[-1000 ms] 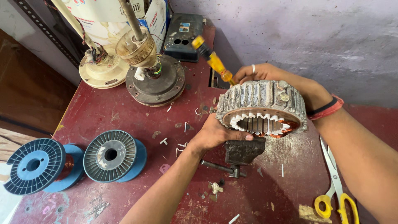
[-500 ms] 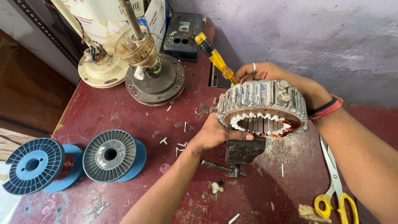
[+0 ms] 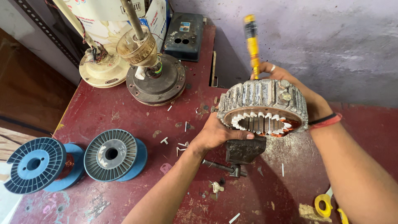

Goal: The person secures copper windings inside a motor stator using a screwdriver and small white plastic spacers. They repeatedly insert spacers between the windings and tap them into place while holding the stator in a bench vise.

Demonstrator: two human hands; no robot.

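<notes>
Red counter [image 3: 124, 108]: left hand [image 3: 215, 135] grips the stator [image 3: 263, 105] rim, steadying it on the vise [image 3: 244, 151]; right hand [image 3: 282, 74], fingers wrapped, raises the yellow screwdriver [image 3: 251, 43].

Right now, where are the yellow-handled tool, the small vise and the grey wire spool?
yellow-handled tool [image 3: 251, 45], head view, on the middle of its handle.
small vise [image 3: 244, 150], head view, on its dark metal body.
grey wire spool [image 3: 110, 154], head view, on its ribbed top flange.

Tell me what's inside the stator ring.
Inside the stator show white slot liners and some copper winding at the right. The far inner side and the slot depths are hidden by the rim.
</notes>
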